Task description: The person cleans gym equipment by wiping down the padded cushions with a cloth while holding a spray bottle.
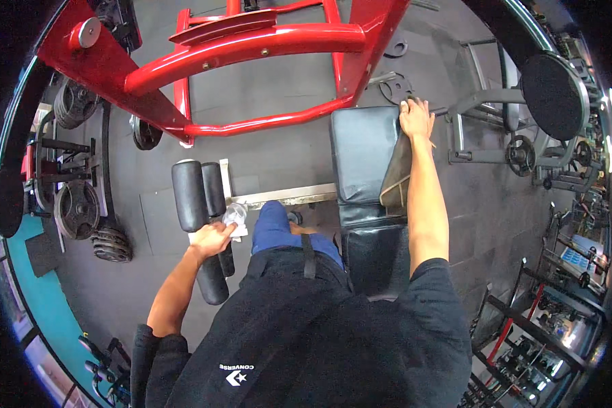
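My right hand (417, 120) grips a brown cloth (397, 191) with a stitched edge at the far right corner of a black padded bench (367, 153). The cloth hangs along the pad's right side, partly hidden by my forearm. On the left, my left hand (215, 238) holds a clear plastic bottle (234, 215) with a white part, next to black foam rollers (188, 196). A pale metal beam (290, 195) joins the roller end to the bench. My leg in blue shorts (274, 227) stands between them.
A red steel machine frame (265, 43) rises just ahead. Weight plates (76, 209) hang on a rack at left, with more stacked (111, 245) on the floor. A grey machine (484, 97) stands at right. Dumbbell racks (535, 321) line the lower right.
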The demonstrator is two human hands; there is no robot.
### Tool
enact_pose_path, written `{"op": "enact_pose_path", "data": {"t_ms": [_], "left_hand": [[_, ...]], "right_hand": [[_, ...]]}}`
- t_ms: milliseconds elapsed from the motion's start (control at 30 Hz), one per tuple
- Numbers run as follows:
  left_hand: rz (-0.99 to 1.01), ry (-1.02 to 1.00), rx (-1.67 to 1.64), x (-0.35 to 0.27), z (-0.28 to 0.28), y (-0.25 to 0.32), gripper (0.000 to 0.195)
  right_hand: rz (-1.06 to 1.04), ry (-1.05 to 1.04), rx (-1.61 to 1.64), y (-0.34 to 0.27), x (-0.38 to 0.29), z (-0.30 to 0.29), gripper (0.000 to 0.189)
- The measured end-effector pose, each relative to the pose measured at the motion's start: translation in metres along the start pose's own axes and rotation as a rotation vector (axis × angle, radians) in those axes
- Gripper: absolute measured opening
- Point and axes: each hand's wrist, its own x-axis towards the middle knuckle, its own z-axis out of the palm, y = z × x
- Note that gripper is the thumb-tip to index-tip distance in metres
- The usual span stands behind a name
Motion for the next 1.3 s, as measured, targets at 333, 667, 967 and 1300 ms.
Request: {"op": "enact_pose_path", "data": {"t_ms": [333, 667, 967, 1300], "left_hand": [[-0.02, -0.078, -0.004, -0.001, 0.001, -0.001, 0.038], [0.008, -0.024, 0.011, 0.001, -0.003, 0.003, 0.036], [0.001, -0.012, -0.02, 0.001, -0.008, 0.006, 0.035], [-0.073, -0.079, -0.019, 0.0, -0.006, 0.007, 0.034]], "right_hand": [[-0.249, -0.032, 0.086, -0.013, -0.024, -0.001, 0.041], [-0.231, 0.026, -0.026, -0.008, -0.003, 0.004, 0.042], [-0.157, 0.095, -0.108, -0.025, -0.001, 0.011, 0.04], [-0.111, 0.142, -0.123, -0.03, -0.046, 0.016, 0.043]]}}
